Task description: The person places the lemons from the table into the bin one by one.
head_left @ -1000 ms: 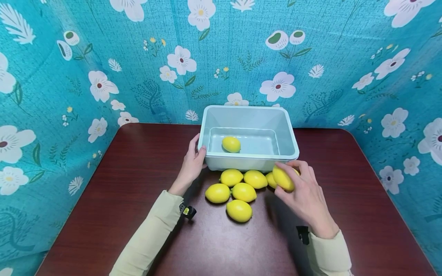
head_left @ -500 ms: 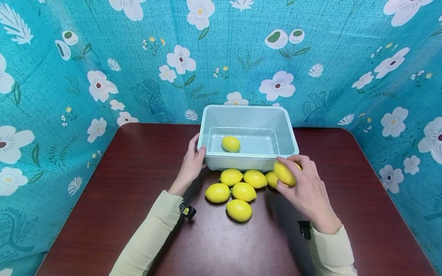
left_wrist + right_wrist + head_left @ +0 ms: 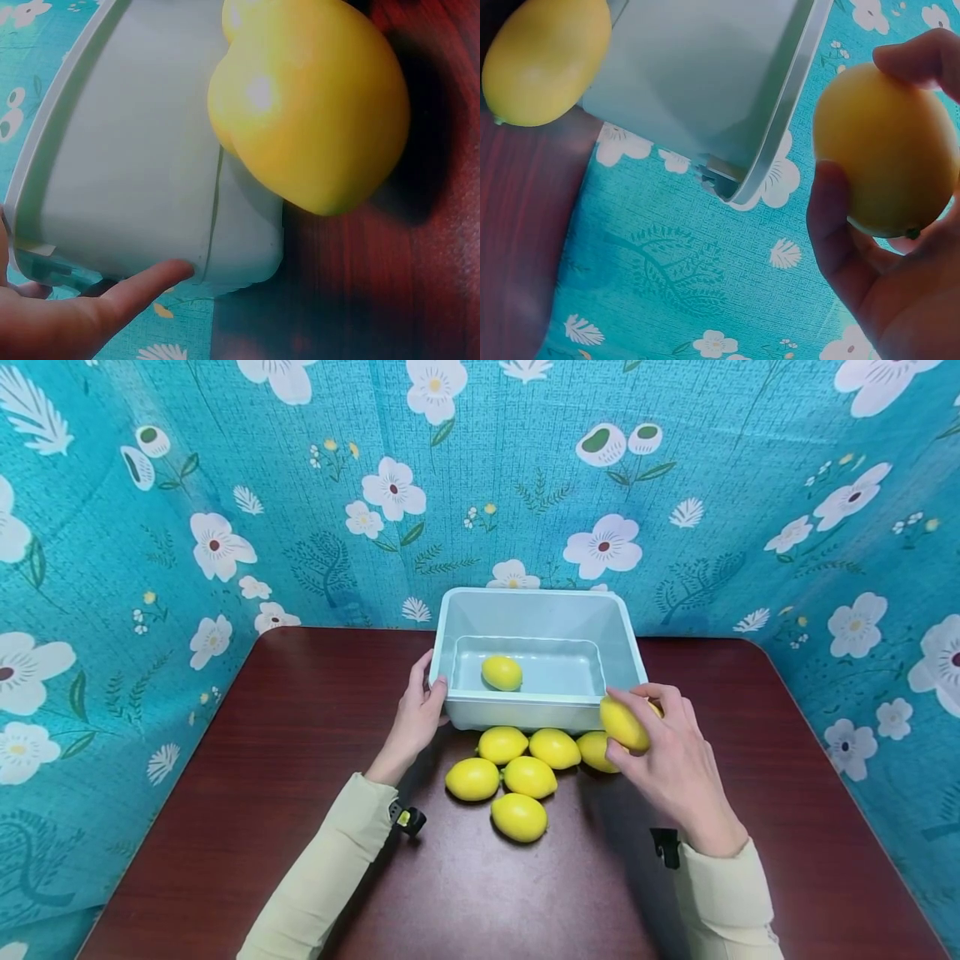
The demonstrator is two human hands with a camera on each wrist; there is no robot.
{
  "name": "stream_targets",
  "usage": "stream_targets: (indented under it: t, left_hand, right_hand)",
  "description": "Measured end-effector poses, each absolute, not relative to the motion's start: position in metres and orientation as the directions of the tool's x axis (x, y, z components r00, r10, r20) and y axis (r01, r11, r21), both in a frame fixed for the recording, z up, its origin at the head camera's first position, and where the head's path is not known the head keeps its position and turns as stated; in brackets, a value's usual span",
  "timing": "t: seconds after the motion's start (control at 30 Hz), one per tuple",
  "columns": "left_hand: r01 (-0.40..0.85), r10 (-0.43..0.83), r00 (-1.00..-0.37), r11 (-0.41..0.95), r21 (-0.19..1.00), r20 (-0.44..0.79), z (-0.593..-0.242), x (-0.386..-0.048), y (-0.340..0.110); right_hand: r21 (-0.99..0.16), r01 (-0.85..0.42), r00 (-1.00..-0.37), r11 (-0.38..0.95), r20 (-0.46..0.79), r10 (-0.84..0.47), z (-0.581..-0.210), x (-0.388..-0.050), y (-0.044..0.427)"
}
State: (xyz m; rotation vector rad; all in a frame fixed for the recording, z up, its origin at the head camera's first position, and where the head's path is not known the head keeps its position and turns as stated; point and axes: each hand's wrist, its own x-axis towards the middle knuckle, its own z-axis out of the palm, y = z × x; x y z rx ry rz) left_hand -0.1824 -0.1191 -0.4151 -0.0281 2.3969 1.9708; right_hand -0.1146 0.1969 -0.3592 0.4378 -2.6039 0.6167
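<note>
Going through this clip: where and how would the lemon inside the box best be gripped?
Probably around the middle of the lemon, coming from above: the walls of the box surround it and only the top is open. Its longer axis runs roughly left to right, so squeeze across its shorter width.

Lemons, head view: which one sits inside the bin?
The lone lemon on the floor of the bin; six others lie on the table, the right hand holds another.

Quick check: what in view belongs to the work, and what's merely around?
Part of the work:
Held lemon, in the right hand
Pale bin, gripped by the left hand
Second lemon, inside the bin
Six lemons in front

Merely around:
Dark red table
Floral cloth behind
Black wrist devices
</note>
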Motion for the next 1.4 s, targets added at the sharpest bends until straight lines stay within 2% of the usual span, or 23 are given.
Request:
stream_targets:
  t: [1.4]
  left_hand:
    - [-0.041, 0.000, -0.999, 0.208, 0.977, -0.042, -0.418, -0.182, -0.118]
  right_hand:
    - [-0.322, -0.413, -0.850, 0.852, 0.472, -0.234, -0.344, -0.134, 0.196]
